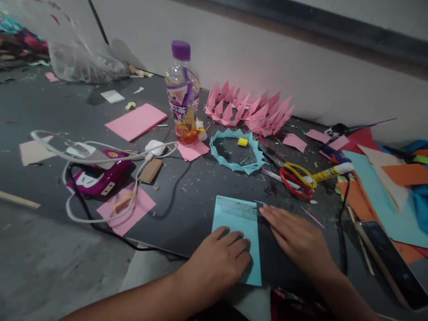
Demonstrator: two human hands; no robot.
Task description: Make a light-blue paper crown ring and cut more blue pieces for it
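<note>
A light blue rectangle of paper [236, 232] lies at the table's near edge. Along its far end runs a greyish, see-through-looking band [238, 209]; whether it is a separate strip I cannot tell. My left hand [222, 258] rests on the paper, palm down, its fingers slightly bent and apart, pressing on the middle. Just beyond the paper's right edge, my right hand [297, 236] lies with fingers stretched out, tips by the far right corner. Past the hands sits a ring of folded blue paper [216, 157] with a small yellow piece [242, 142] inside.
Pink folded crowns [247, 109] stand by the wall, right of a purple-capped bottle [182, 93]. Scissors [296, 180] and a yellow glue stick [329, 173] lie right. At left are a cabled purple power strip [103, 176] and pink sheets [136, 121]. A phone [389, 263] lies near right.
</note>
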